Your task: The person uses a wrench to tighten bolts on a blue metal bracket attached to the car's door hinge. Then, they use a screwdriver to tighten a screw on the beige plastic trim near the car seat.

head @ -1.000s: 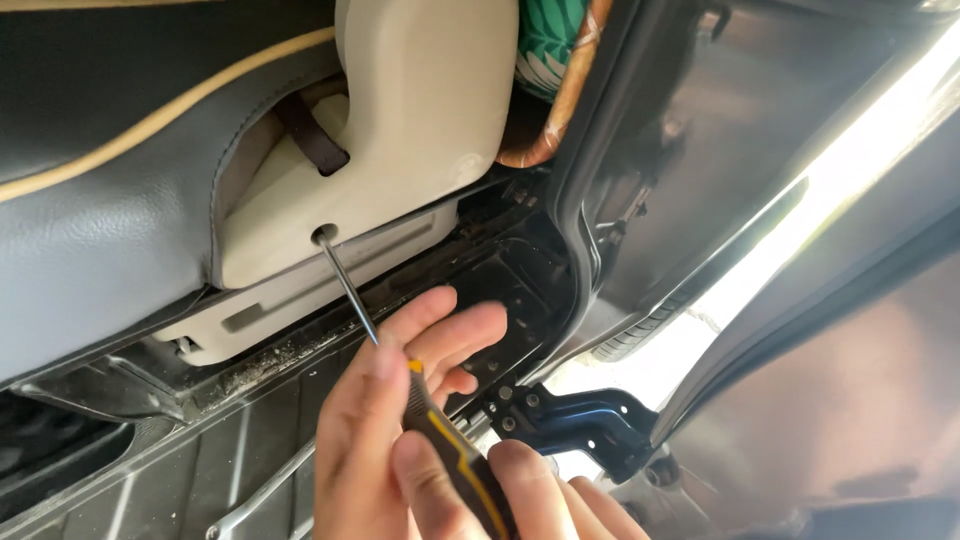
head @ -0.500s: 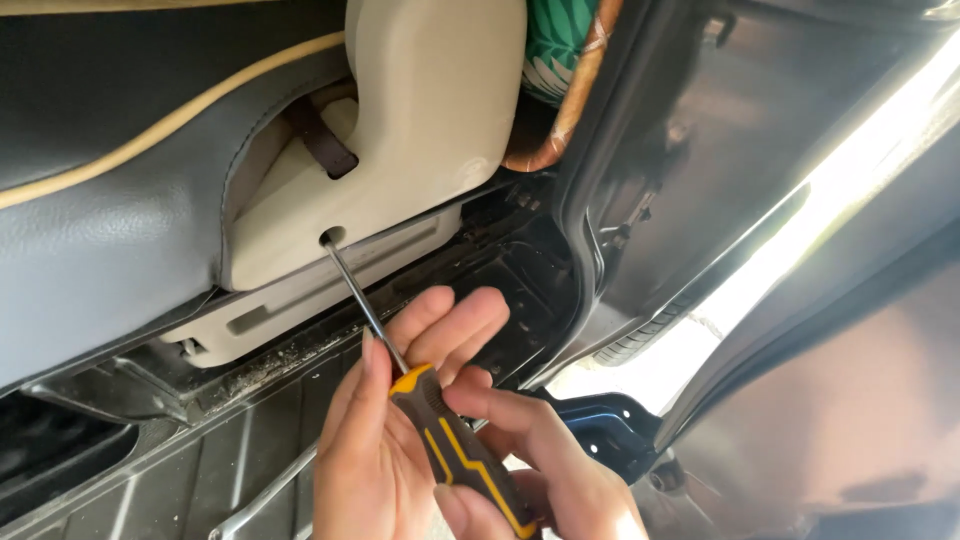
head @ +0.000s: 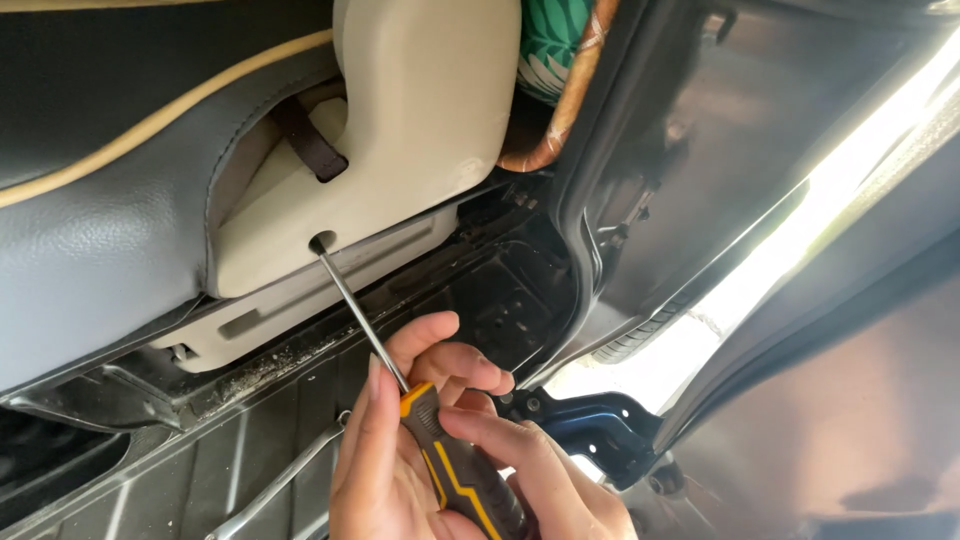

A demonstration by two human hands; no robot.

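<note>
Both hands still grip the screwdriver, now further up its handle.

The head camera (the only view) looks steeply down, close over a car seat's base.

We see a slim bright-metal screwdriver shaft running from a matt black-and-orange rubbery handle into smooth beige moulded plastic seat trim; beside it lies grained grey leather-look upholstery with cream piping, above a gritty ribbed black floor mat
</note>
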